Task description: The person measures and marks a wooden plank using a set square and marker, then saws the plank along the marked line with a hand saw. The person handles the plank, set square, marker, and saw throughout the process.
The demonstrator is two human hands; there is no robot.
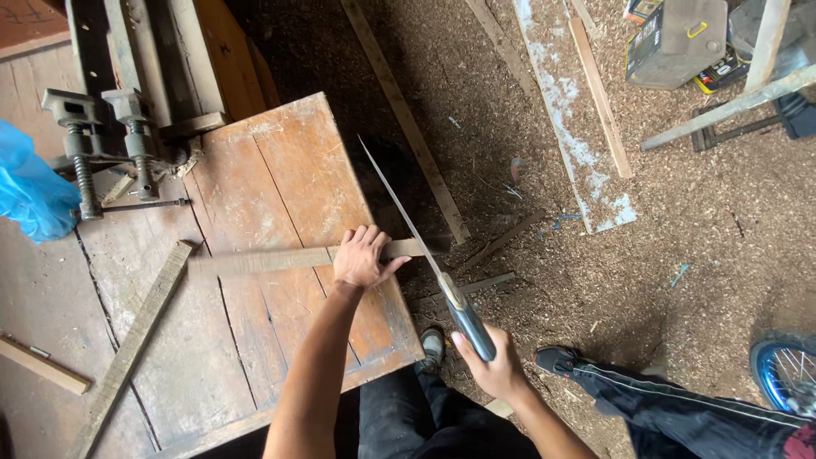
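Worn reddish-brown wooden workbench (280,170), planks scratched and paint rubbed thin, standing over a dirt floor thick with sawdust and wood chips (680,238). Across the bench, a narrow pale wooden strip (263,260), far end jutting past the bench edge. Left hand (364,257) pressed flat on that strip near the edge, fingers spread over it, thumb hooked down the near side. Right hand (493,361) closed around the dark handle of a long thin-bladed handsaw (408,223), blade slanting up and away, crossing just beside the overhanging end of the strip; whether teeth touch wood, impossible to tell. Another grey weathered lath (132,348) lying diagonally on the bench's left part, one end meeting the strip. Rusted iron screw clamps (106,144) at the bench's far left corner, a crumpled blue plastic bag (30,191) beside them. On the floor, long planks, one splashed white (565,119). Top right, a grey boxy case with yellow trim (676,42). Bottom right, a blue-rimmed bicycle wheel (786,374).
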